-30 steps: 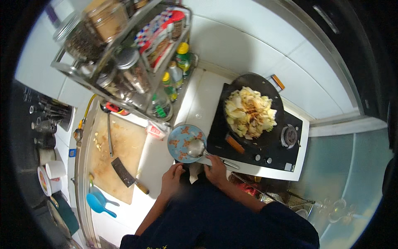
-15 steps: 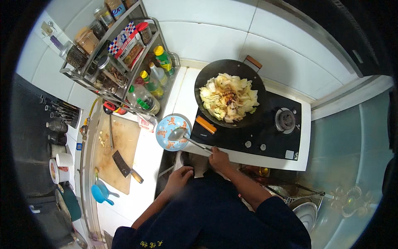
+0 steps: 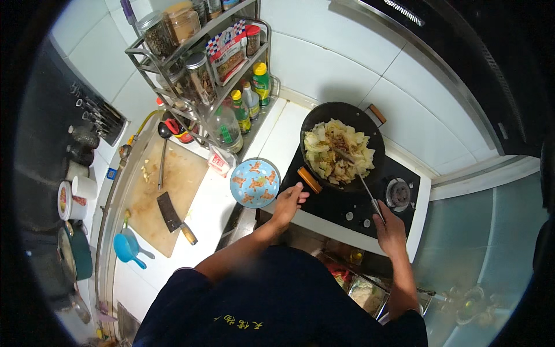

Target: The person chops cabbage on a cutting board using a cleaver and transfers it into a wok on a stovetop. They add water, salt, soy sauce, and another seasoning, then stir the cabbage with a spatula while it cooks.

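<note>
My right hand (image 3: 391, 231) is closed round the long handle of a metal wok spatula (image 3: 368, 189). The spatula's head dips among the pieces of chopped cabbage (image 3: 338, 151), which are browned with dark seasoning in the middle. They fill a black wok (image 3: 377, 136) on the stove. My left hand (image 3: 291, 203) is open beside the wok's near wooden handle (image 3: 310, 180), its fingers a little bent and holding nothing. Just left of that hand stands a light blue bowl with orange patterns (image 3: 254, 183).
A cutting board (image 3: 173, 173) at the left bears a cleaver (image 3: 169, 213), a black ladle (image 3: 163, 153) and garlic bits. By it lies a blue scoop (image 3: 126, 247). Jars and bottles fill a metal rack (image 3: 217, 95) at the back. Another burner (image 3: 399, 194) sits right of the wok.
My right hand has carried the spatula from above the bowl into the cabbage in the wok. My left hand has come up from near my body to the wok's near handle.
</note>
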Demonstrator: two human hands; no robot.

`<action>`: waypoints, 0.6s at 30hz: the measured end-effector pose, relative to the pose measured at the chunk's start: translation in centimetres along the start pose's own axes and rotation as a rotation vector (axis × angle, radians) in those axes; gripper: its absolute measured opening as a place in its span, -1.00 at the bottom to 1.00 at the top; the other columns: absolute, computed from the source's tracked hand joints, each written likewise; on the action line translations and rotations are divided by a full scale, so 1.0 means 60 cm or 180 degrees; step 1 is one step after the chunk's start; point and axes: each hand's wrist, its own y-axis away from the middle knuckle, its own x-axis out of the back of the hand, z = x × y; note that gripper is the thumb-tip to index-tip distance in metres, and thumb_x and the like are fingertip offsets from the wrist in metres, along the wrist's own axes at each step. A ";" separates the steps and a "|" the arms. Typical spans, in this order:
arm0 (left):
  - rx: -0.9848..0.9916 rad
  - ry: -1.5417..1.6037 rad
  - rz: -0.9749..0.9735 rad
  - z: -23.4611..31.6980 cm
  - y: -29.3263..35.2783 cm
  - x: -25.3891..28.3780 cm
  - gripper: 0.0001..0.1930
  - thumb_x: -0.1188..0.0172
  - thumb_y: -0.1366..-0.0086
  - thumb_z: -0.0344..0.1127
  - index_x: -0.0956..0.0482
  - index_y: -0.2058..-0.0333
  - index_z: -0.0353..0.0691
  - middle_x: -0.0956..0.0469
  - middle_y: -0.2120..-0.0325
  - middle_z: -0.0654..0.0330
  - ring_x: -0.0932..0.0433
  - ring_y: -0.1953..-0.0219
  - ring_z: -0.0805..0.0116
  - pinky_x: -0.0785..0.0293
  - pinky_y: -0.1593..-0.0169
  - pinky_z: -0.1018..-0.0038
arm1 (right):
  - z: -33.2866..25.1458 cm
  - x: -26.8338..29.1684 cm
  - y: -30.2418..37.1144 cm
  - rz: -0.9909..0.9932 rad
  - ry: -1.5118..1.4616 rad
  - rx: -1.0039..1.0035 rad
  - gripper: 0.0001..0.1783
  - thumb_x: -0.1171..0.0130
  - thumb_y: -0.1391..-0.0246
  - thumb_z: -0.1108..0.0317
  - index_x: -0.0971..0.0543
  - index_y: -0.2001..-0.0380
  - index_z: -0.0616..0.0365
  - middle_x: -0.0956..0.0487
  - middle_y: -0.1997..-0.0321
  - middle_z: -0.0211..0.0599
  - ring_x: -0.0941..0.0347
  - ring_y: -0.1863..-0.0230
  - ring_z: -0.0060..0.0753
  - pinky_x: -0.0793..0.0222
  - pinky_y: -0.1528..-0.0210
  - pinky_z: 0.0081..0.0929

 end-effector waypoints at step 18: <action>0.0206 0.0155 -0.0472 0.041 -0.073 -0.037 -0.64 -0.03 -0.55 -0.05 -0.49 0.03 -0.26 -0.71 0.16 0.12 -0.56 0.12 0.34 -0.35 -0.15 0.32 | -0.042 -0.127 -0.169 -0.0291 0.0580 -0.0819 -0.50 -0.17 -0.27 0.24 -0.51 -0.28 -0.16 -0.67 0.12 0.09 -0.59 0.10 0.25 -0.49 -0.01 0.00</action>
